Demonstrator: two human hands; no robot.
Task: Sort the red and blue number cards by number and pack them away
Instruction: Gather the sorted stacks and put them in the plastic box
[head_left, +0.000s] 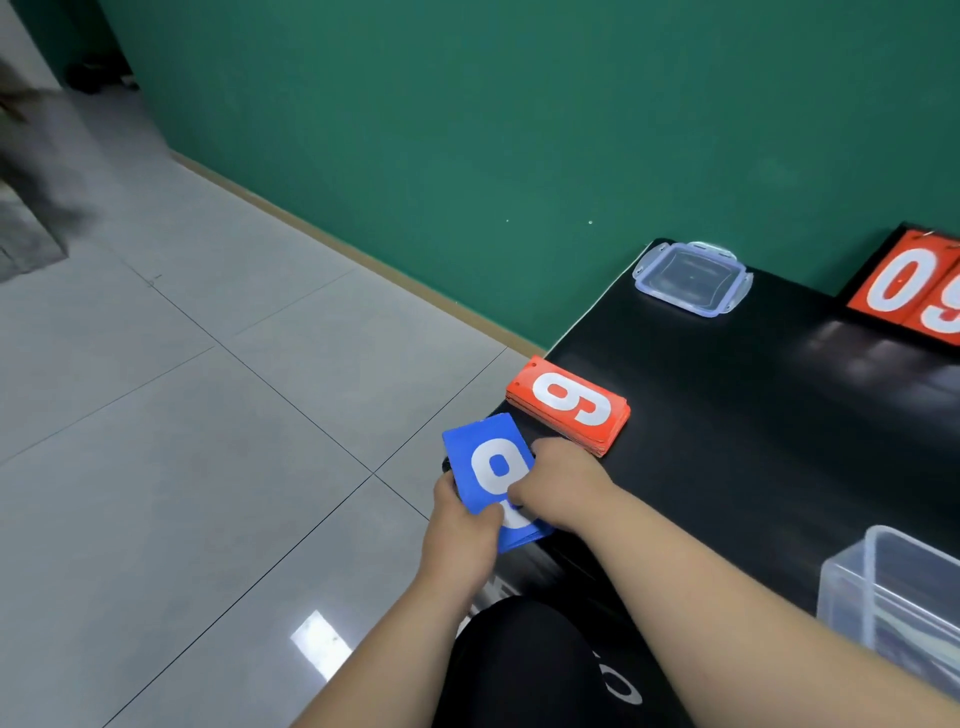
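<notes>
Your left hand (460, 525) grips the blue cards (485, 457) at the surface's (753, 415) left edge, and your right hand (561, 480) pinches the top card. The red stack (569, 405) lies crosswise just beyond your right hand, which is the nearer one.

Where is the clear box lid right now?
In the head view, the clear lid lies flat at the far left corner of the black table, by the green wall, left of the red flip-number board and beyond the red card stack.

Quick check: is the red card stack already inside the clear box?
No, the red card stack lies flat on the black table, well apart from the clear box at the near right.
</notes>
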